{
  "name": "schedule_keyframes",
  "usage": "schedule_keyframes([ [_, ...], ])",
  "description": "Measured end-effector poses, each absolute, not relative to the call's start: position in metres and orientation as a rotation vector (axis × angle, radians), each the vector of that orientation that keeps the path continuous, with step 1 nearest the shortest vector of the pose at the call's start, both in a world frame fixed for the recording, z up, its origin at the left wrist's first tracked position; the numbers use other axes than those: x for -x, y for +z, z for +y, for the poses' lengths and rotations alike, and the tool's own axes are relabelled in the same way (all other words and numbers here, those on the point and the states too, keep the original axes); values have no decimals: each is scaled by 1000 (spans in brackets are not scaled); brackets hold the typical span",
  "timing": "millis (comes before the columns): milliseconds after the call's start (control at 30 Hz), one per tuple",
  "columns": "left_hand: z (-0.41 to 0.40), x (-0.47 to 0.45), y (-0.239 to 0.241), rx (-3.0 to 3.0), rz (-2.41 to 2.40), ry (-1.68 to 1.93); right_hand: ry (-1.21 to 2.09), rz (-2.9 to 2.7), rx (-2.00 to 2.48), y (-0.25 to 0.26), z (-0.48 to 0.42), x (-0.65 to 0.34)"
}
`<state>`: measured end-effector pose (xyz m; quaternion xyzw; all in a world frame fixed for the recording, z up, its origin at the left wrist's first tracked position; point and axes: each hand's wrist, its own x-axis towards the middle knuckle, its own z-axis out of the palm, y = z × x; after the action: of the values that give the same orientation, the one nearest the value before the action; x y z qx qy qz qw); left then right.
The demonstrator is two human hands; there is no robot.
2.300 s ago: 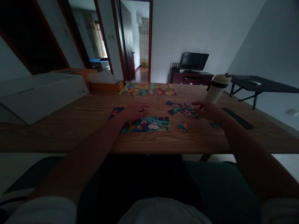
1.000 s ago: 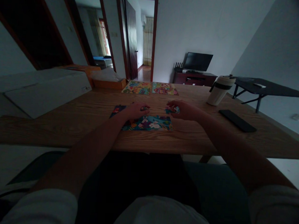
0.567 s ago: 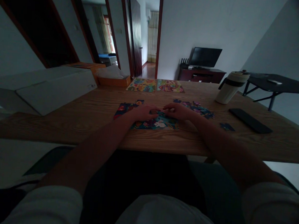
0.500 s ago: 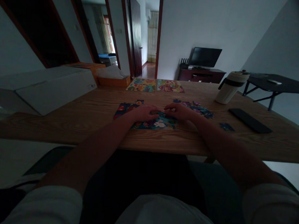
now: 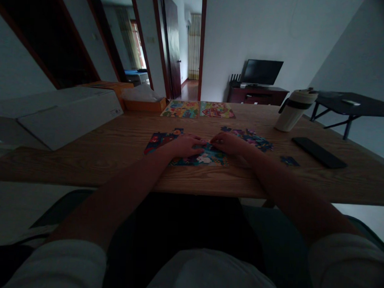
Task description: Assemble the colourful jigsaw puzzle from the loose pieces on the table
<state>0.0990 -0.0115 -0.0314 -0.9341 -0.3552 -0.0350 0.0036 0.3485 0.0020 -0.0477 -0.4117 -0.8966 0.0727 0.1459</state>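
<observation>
A partly built colourful jigsaw puzzle (image 5: pixel 207 159) lies on the wooden table (image 5: pixel 121 166) in front of me. My left hand (image 5: pixel 184 144) rests on its upper left part, fingers curled down on the pieces. My right hand (image 5: pixel 228 143) is just to the right, fingertips pinched at the puzzle's top edge; what they hold is too dark to make out. The two hands almost touch. Loose puzzle pieces (image 5: pixel 254 139) lie in a cluster right of my right hand, with one stray piece (image 5: pixel 289 160) farther right.
Two finished puzzle boards (image 5: pixel 198 110) lie at the table's far edge. A white tumbler (image 5: pixel 293 110) and a black phone (image 5: pixel 319 152) sit at the right. A large white box (image 5: pixel 62 115) and an orange box (image 5: pixel 144 103) stand at the left.
My right hand has come from the loose pieces at the right over to the puzzle, meeting my left hand. The left hand has stayed on the puzzle.
</observation>
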Motion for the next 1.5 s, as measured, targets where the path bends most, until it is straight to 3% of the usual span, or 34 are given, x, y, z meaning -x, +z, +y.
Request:
schedule_keyframes([
  [700, -16, -101, -28, 2928, -1086, -33, 164, -2479, 1307, -46, -7, -338],
  [1067, -20, -104, -29, 2974, -1082, -21, 173, -1730, 1368, -7, -4, -387],
  [1500, -20, -101, -28, 3026, -1136, -49, 109, -1455, 1313, 23, -40, -448],
])
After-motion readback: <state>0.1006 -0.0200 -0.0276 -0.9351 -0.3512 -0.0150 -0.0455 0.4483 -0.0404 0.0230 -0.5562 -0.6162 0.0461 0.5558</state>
